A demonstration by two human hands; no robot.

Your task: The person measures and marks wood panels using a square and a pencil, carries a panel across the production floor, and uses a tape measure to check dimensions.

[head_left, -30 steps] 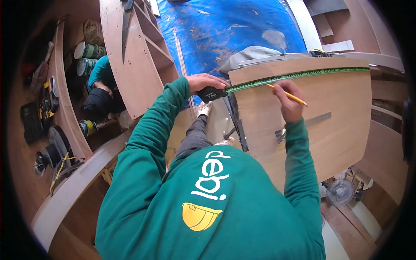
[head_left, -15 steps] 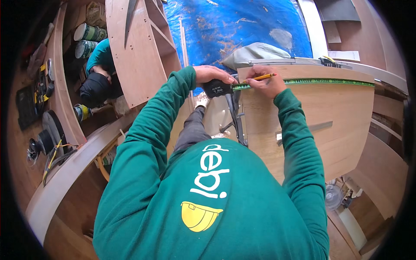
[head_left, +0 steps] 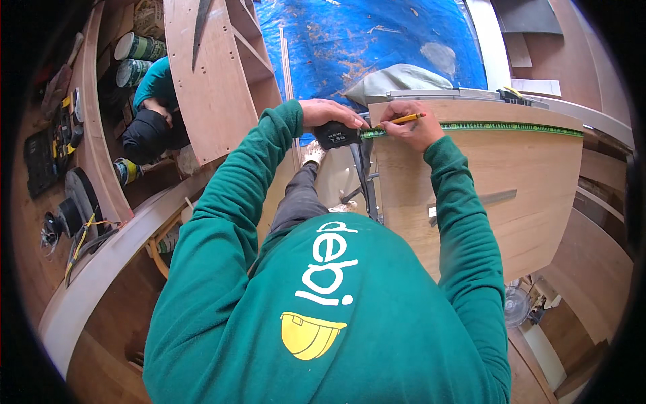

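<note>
My left hand (head_left: 333,113) is closed over a black tape measure (head_left: 336,137) at the left edge of a light wooden board (head_left: 498,165). From its case the green blade (head_left: 501,126) runs right across the board, near the far edge, to the right end. My right hand (head_left: 412,126) grips a yellow pencil (head_left: 408,118), its point toward the board's left edge beside the tape case. The fingers of both hands nearly meet there. A metal ruler (head_left: 498,196) lies on the board, partly hidden by my right sleeve.
Under the board's left side stands a dark metal support (head_left: 363,175). A blue tarp (head_left: 377,50) covers the floor beyond. Left is a wooden shelf unit (head_left: 215,81), with another person (head_left: 153,114) crouching beside it. Tools, including a toolbox (head_left: 50,151), lie farther left.
Both hands stay almost in place, still holding the tape measure and pencil. The view has shifted very slightly.
</note>
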